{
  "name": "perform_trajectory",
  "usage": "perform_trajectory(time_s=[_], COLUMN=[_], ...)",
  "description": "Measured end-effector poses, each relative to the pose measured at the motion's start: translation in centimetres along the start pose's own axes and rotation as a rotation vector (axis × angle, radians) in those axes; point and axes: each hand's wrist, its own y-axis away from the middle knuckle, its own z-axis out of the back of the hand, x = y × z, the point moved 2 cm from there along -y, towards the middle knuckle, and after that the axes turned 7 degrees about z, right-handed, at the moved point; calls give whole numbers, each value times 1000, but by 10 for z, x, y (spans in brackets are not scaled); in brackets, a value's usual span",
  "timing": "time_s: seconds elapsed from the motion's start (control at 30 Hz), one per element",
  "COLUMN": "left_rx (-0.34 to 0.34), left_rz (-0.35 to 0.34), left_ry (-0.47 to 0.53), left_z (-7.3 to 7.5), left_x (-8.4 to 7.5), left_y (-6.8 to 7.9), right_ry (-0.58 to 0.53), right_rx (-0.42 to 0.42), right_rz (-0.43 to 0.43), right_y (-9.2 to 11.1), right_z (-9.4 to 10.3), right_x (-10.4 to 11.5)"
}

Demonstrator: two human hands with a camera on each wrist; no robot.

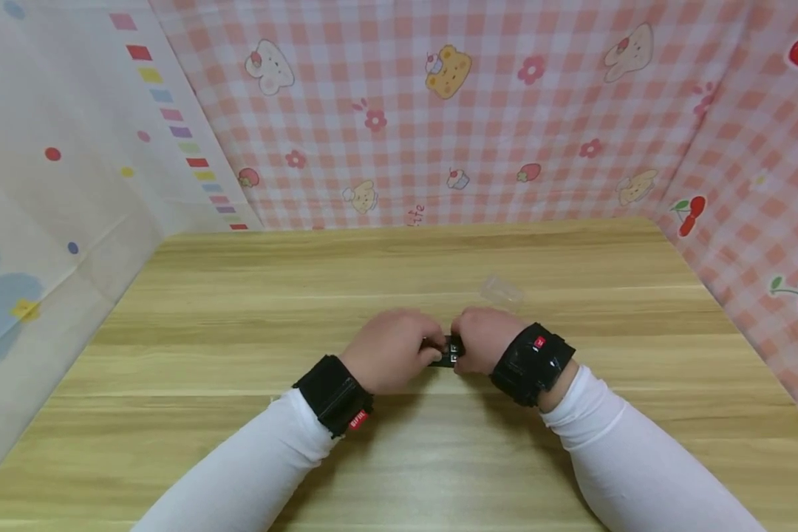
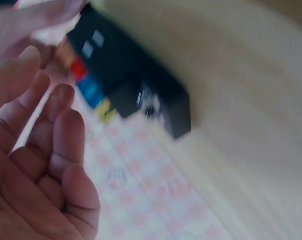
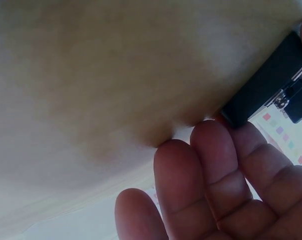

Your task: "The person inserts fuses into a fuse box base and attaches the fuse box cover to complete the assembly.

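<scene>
A small black block (image 2: 135,65) with white-edged square marks on top and red, blue and yellow pieces along one side is between the two hands. Metal fittings show on its side in the right wrist view. My right hand (image 1: 485,340) grips its right end, with fingertips (image 3: 213,135) at its corner. My left hand (image 1: 392,351) is at the block's left part, thumb and forefinger pinched around it in the head view. In the left wrist view, its other fingers (image 2: 68,125) curl below the coloured pieces, while the block's left end juts past them.
A clear plastic piece (image 1: 502,290) lies on the wooden table (image 1: 239,310) just beyond the right hand. Printed cloth (image 1: 399,96) hangs along the back and both sides. Each wrist wears a black strap (image 1: 532,363) over a white sleeve.
</scene>
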Motion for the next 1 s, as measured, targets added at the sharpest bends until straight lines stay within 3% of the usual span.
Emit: perform_trajectory(time_s=[0.17, 0.33, 0.73, 1.0], left_rx=[16, 97, 163, 170], left_rz=[168, 274, 288, 279], left_ry=[-49, -131, -131, -136], left_z=[13, 10, 0, 2], left_x=[12, 21, 28, 29], left_y=[7, 13, 14, 13], right_ry=[18, 16, 10, -12], right_rx=[19, 23, 39, 40], right_rz=[-35, -44, -41, 22], right_y=[-1, -1, -3, -3], right_z=[-1, -2, -2, 0], right_x=[0, 1, 1, 2])
